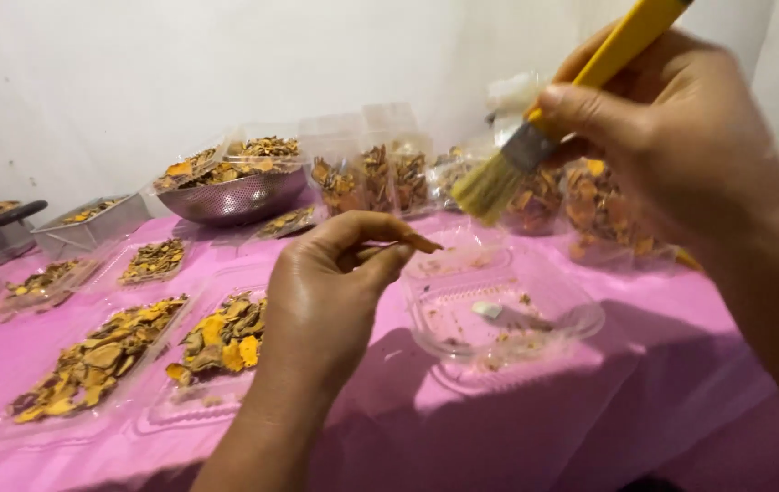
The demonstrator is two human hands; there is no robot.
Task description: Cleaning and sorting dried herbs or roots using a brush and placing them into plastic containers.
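We see the left hand point(330, 292) raised over the pink table point(663, 401), fingers curled — thumb and forefinger pinching a small orange slice point(421, 243) at their tips. The right hand point(672, 128) hangs higher, clenched around the yellow handle of a brush point(535, 137) — its bristles point down-left, just beside the slice, above a clear plastic tray point(572, 314).

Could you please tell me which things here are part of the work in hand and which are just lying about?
In use: left hand pinching a dried slice; right hand holding the yellow-handled brush; clear tray beneath.

Lying about: metal colander, filled bags, trays of slices.
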